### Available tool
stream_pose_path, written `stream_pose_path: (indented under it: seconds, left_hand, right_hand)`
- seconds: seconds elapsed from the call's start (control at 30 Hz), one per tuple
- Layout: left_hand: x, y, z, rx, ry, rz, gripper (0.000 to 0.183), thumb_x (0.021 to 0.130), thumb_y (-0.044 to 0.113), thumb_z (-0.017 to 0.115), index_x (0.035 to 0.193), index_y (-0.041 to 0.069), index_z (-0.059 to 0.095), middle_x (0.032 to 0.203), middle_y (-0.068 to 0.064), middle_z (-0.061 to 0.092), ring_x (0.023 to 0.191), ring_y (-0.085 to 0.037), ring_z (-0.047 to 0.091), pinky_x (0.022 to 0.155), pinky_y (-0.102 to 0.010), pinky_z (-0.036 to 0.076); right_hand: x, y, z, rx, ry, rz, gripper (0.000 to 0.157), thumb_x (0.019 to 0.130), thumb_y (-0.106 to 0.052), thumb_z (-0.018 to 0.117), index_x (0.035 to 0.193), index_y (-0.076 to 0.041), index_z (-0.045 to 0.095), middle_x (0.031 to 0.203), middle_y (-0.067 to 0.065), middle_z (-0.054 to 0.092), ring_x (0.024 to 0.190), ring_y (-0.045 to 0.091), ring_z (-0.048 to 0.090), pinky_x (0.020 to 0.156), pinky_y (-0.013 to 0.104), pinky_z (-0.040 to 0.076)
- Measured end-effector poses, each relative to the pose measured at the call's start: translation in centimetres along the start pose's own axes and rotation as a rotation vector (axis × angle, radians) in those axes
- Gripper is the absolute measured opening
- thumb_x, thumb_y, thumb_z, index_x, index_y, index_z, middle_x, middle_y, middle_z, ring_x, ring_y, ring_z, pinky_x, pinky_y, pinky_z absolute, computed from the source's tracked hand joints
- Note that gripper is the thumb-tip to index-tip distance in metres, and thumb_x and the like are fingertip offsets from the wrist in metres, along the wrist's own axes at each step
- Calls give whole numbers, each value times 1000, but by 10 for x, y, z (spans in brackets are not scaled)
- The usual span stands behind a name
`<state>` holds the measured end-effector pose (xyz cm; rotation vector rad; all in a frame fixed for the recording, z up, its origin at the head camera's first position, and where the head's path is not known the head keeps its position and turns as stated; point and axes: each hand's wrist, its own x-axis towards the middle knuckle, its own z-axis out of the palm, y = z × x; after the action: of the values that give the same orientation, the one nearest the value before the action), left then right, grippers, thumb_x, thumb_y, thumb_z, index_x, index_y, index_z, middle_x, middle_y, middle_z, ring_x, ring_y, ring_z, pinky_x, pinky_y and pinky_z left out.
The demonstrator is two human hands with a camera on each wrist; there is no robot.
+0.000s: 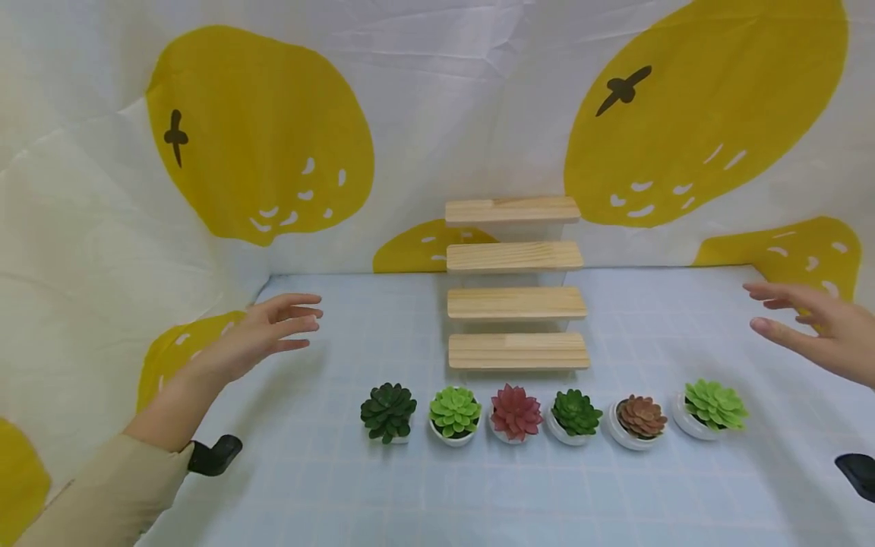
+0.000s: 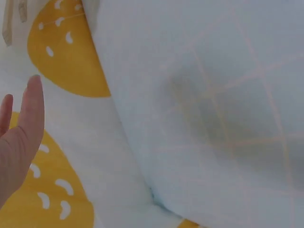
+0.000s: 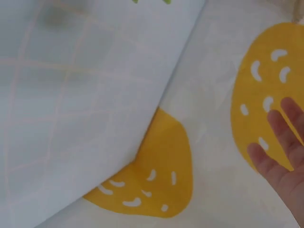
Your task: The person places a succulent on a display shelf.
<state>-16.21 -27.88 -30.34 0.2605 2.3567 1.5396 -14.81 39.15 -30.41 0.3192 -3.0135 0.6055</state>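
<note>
Hovering well apart, both hands (image 1: pixel 262 332) (image 1: pixel 829 328) flank the succulents (image 1: pixel 516 412), fingers parted and relaxed.

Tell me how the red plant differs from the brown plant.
The red plant is pinkish red; the brown plant is a duller reddish brown. The red plant hides most of its pot, while the brown plant leaves more of its pot showing. The red plant is third from the left, the brown plant fifth. Both have layered leaves and stand in white pots on the table.
</note>
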Motion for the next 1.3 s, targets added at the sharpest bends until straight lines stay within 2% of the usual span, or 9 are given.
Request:
stream_pose_path:
  seconds: [0.13, 0.23, 0.37, 0.53, 0.7, 0.8, 0.93, 1.1, 1.3]
  left_hand:
    - [15, 6, 8, -166, -52, -68, 55, 96, 20, 53, 140, -3, 30, 138, -22, 37, 112, -18, 54, 93, -34, 47]
    - [28, 14, 16, -240, -79, -122, 56, 96, 19, 54, 141, -3, 29, 135, -19, 41, 107, -13, 57, 94, -33, 46]
    - [47, 25, 25, -297, -89, -175, 56, 95, 14, 55, 142, -2, 29, 130, -14, 44, 104, -15, 57, 93, -32, 47]
    - [71, 42, 36, -346, -81, -209, 53, 95, 8, 52, 142, -1, 28, 133, -16, 39, 110, -23, 53, 94, -32, 46]
    - [91, 59, 51, -368, -84, -237, 53, 95, 5, 51, 143, 0, 28, 139, -18, 34, 119, -30, 46, 96, -35, 44]
    - [101, 68, 60, -389, -75, -254, 53, 95, 4, 51, 143, 1, 29, 138, -17, 36, 120, -30, 45, 97, -36, 43]
    - [116, 77, 71, -402, -51, -274, 52, 94, 4, 53, 143, 3, 33, 135, -15, 39, 118, -29, 47, 97, -34, 43]
    - [134, 83, 86, -379, -20, -272, 50, 93, 5, 55, 140, 3, 38, 131, -15, 44, 110, -26, 53, 90, -30, 48]
    - [148, 89, 99, -396, -6, -268, 49, 92, 4, 56, 138, 1, 41, 114, -11, 52, 88, -18, 57, 85, -28, 51]
  right_hand:
    - [-2, 1, 4, 46, -3, 9, 53, 93, -17, 58, 132, 11, 33, 124, 36, 36, 99, 44, 34, 76, 68, 33]
    - [-5, 5, 6, 59, 13, 24, 53, 93, -19, 59, 133, 8, 36, 124, 32, 39, 101, 16, 41, 87, 49, 41]
    - [-8, 12, 9, 63, 12, 32, 54, 91, -20, 62, 132, 6, 39, 122, 30, 43, 85, -21, 27, 71, 23, 43]
    - [-12, 20, 14, 73, -31, 36, 56, 90, -19, 63, 131, 8, 36, 123, 32, 40, 82, -25, 23, 72, 45, 48]
    - [-18, 32, 20, 94, -44, 45, 63, 87, -19, 67, 131, 10, 34, 120, 32, 41, 82, -25, 25, 57, 8, 34]
    - [-24, 40, 27, 140, -32, 44, 67, 85, -18, 69, 135, 8, 33, 120, 2, 48, 83, -25, 29, 58, 4, 36]
    - [-32, 50, 34, 216, -34, 47, 68, 85, -15, 69, 142, -7, 32, 106, -34, 33, 87, -24, 34, 61, 12, 46]
    - [-38, 60, 43, 276, -99, 13, 69, 84, -9, 69, 142, -23, 33, 113, -39, 34, 92, -22, 38, 63, 13, 47]
    - [-48, 68, 60, 283, -201, -53, 72, 82, -7, 71, 142, -12, 33, 115, -42, 32, 95, -19, 40, 64, 17, 48]
